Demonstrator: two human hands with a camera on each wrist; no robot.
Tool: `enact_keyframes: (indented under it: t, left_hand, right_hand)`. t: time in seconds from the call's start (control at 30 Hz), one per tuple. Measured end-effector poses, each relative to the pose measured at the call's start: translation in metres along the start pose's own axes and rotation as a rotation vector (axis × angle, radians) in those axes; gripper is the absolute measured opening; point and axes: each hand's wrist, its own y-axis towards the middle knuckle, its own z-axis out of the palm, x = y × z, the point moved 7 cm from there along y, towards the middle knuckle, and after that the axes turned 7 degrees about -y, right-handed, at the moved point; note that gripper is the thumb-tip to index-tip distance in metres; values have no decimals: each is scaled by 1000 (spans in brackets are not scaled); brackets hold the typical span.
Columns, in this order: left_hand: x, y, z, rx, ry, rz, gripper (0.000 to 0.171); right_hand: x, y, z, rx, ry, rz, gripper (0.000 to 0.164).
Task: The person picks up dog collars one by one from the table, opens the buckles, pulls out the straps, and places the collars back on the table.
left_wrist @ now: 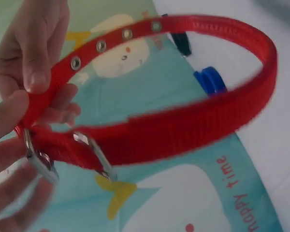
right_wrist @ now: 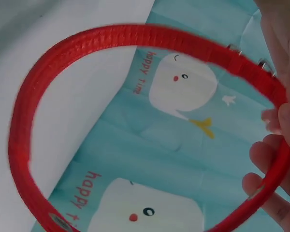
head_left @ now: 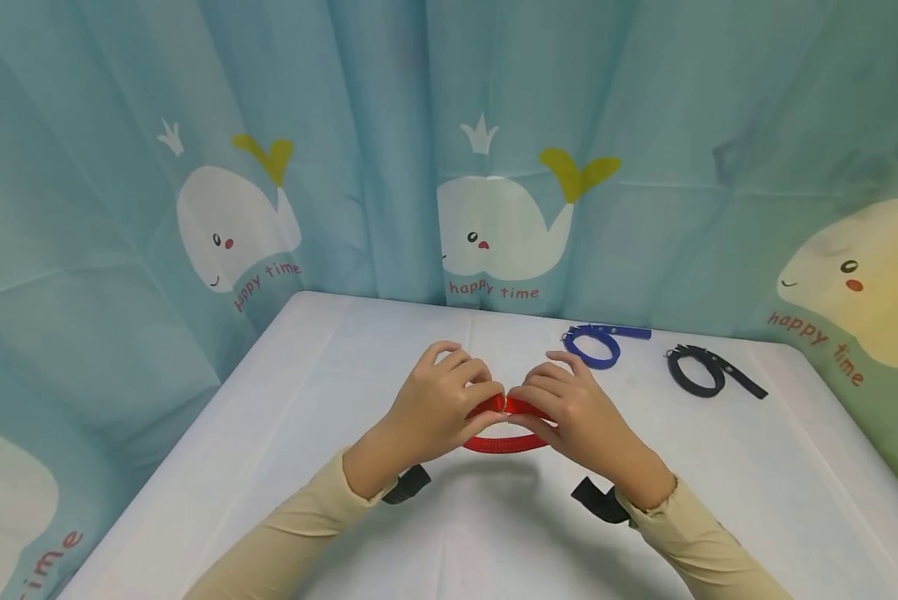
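A red pet collar (head_left: 505, 444) is held in both hands above the table, bent into a loop. The left hand (head_left: 449, 404) pinches its buckle end; in the left wrist view the metal buckle (left_wrist: 38, 162) and a D-ring (left_wrist: 95, 155) show beside the fingers. With thumb and fingers, the right hand (head_left: 572, 408) pinches the other end, the strap with several metal eyelets (left_wrist: 101, 46). The two ends meet between the hands. In the right wrist view the collar's loop (right_wrist: 21, 140) hangs out to the left of the fingers. Fingers partly hide where the ends come together.
On the white table (head_left: 329, 367), a blue collar (head_left: 602, 354) lies coiled at the back right. A black collar (head_left: 696, 387) lies to its right. Behind the table hangs a blue curtain (head_left: 389, 167) with whale prints. A black strap (head_left: 602, 504) shows at the right wrist.
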Motion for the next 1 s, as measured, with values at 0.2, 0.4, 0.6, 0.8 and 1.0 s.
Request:
enact_keyframes:
  t: [0.2,0.4,0.6,0.8,1.0]
  left_hand:
    - [2,-1,2,35,-56,-49,25]
    - [3,-2,2,34,-83,-67,21]
    - [8,-7,10,133,-126,-107,21]
    - [13,-12,9,123,-97,-130,19]
    - [13,-12,-5,-27,-28,-92,17]
  right_hand:
    - [-3,-3,-3,-29,22,21,31]
    - [-6,-5,-5,-59,20,44,18]
    - [-7,-7,-8,-89,-2,37,26]
    - [-14,-13,-11,-94,-11,62,44]
    - [-18,-20,-9,-45,-42,62,26]
